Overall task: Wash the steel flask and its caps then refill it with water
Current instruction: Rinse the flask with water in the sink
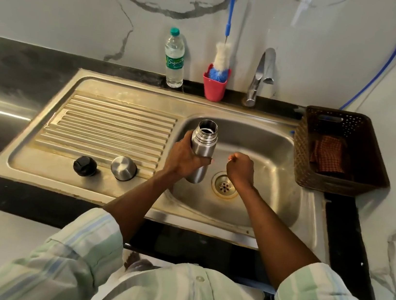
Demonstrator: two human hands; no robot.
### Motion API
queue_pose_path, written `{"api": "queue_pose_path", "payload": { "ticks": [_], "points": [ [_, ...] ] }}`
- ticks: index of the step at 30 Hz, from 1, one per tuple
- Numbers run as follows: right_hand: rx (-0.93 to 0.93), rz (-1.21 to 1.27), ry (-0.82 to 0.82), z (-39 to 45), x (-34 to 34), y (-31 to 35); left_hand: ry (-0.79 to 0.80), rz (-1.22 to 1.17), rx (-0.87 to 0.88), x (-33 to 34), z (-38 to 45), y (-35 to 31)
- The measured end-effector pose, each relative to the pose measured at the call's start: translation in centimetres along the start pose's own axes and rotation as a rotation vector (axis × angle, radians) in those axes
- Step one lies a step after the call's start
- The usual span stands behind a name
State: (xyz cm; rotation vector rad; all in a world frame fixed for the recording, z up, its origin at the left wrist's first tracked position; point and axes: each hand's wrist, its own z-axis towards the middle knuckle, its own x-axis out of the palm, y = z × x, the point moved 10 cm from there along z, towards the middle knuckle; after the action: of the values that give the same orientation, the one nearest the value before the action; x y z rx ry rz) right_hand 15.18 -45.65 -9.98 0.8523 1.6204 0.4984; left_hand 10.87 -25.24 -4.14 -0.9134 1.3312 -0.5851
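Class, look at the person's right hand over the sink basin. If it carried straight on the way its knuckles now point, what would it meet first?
The right hand, curled and holding nothing, points left toward the steel flask gripped by the left hand. It would probably meet the flask's side first, though how level the two are in depth is unclear from one view.

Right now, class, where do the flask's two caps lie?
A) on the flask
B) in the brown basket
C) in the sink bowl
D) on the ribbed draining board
D: the black plastic cap and the round steel cap stand side by side on the ribbed steel draining board.
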Motion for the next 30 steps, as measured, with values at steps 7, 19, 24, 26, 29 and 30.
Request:
{"api": "queue_pose_path", "payload": {
  "ticks": [7,19,24,26,29,30],
  "points": [
    [-0.089,0.178,0.01,-1.5,4.6,7.1,-0.128,-0.163,0.03,-8.2,1.9,1.8],
    [0.206,1.046,0.414,-6.1,16.9,19.2,-0.346,-1.162,-0.345,-20.6,4.4,13.3],
    [-0.015,1.09,0.193,-6.8,15.9,25.7,-0.142,-1.177,-0.48,-21.8,5.1,16.1],
    [-0.199,0.909,0.026,-7.0,14.1,28.8,-0.12,-0.812,-0.484,-23.4,4.9,17.1],
    [-0.434,0.517,-0.088,-8.1,13.6,33.7,-0.322,-0.327,-0.235,-27.9,5.6,16.5],
    [-0.493,0.435,-0.098,-8.5,13.8,35.1,-0.305,-0.224,-0.101,-28.5,6.1,15.1]
  ]
}}
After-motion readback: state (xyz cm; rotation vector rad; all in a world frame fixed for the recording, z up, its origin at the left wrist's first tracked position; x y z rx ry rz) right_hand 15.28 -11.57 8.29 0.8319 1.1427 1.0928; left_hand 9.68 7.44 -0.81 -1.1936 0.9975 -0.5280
